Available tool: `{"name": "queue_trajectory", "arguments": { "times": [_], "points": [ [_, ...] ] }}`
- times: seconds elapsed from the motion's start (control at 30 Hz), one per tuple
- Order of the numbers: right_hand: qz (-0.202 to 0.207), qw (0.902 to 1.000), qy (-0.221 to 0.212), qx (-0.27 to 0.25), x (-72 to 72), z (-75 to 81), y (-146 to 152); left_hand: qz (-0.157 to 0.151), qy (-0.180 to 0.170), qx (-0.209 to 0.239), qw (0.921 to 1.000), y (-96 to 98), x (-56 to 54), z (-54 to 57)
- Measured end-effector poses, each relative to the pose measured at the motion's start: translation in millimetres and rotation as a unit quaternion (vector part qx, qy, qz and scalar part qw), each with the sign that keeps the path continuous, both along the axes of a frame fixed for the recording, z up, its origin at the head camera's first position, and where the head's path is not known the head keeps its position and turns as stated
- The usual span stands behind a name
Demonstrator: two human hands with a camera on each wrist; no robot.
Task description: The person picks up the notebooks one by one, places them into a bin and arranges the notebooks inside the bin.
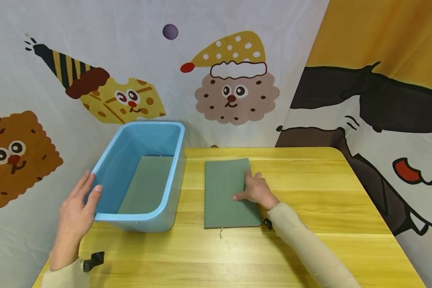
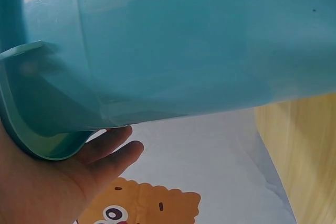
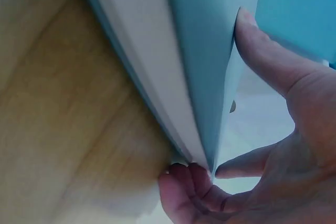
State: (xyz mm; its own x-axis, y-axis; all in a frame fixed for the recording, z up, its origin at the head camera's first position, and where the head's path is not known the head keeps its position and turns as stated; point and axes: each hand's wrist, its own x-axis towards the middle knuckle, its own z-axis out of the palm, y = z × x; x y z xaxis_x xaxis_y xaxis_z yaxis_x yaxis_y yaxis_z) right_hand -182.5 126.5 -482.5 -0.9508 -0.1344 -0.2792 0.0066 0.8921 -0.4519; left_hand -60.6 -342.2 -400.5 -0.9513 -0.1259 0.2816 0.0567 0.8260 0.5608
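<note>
A grey-green notebook lies on the table. My right hand grips its right side, the thumb on the cover and the fingers curled at the edge. The right wrist view shows the pale page block between the covers, with fingertips at its corner. To the left stands a light blue plastic bin. My left hand rests against the bin's left rim, its fingers fairly straight and its thumb over the rim. Another grey-green notebook lies flat inside the bin.
The wooden table has a rounded far right corner. A printed cloth with cartoon figures hangs behind it and at both sides. A thin ribbon sticks out from the near edge of the notebook on the table.
</note>
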Motion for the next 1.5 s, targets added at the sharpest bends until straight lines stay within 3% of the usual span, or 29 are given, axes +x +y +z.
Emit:
{"name": "queue_trajectory", "arguments": {
  "times": [0.23, 0.57, 0.73, 0.97, 1.13, 1.5],
  "points": [
    [-0.006, 0.9986, -0.007, -0.052, -0.3, -4.3, -5, 0.005, -0.006, -0.005, 1.0, -3.8, 5.8, -1.6],
    [0.018, 0.9931, 0.029, -0.112, 4.0, -13.7, 14, 0.005, -0.003, -0.006, 1.0, -2.2, 5.3, -1.4],
    [0.048, 0.9843, 0.031, -0.167, 5.8, -12.1, 30, 0.01, -0.009, -0.003, 0.9999, -0.9, 4.8, -1.8],
    [0.062, 0.9714, 0.084, -0.214, 17.2, -11.8, 45, 0.013, -0.01, -0.003, 0.9999, -0.9, 5.1, -1.7],
    [0.062, 0.9625, 0.111, -0.24, 25.1, -6.5, 52, 0.012, -0.007, -0.002, 0.9999, -1.7, 4.9, -1.3],
    [0.022, 0.9495, 0.097, -0.297, 42.8, 12.6, 63, 0.001, -0.007, -0.007, 0.9999, -0.4, -1.0, -0.7]
  ]
}}
